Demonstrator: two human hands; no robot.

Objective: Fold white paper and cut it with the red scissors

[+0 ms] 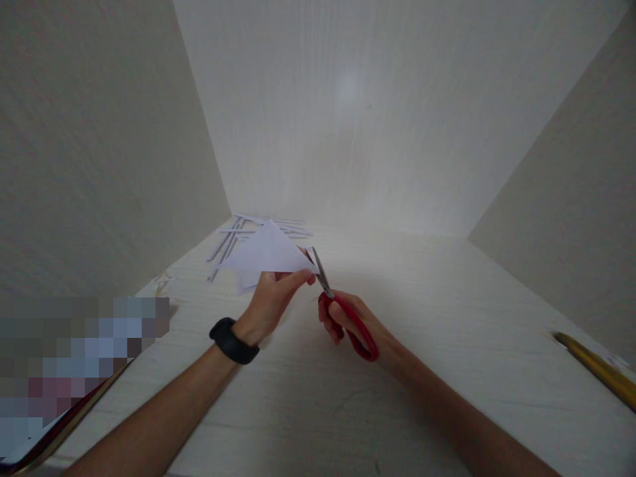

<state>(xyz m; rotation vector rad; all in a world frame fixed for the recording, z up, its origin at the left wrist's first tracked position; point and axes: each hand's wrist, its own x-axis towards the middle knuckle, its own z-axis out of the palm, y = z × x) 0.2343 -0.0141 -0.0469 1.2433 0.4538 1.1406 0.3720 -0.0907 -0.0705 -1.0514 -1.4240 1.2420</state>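
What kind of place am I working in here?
Probably a small desk nook or booth: a pale wood-look tabletop, plain panels on three sides, and red-handled scissors at a piece of white paper.

The left forearm slants up to the right, its wrist nearly straight; the left hand holds a pinch, thumb stretched rightward, most of its fingers hidden. The right forearm slants up to the left, and the right hand, slightly lower and apart from the other, is curled in a grip.
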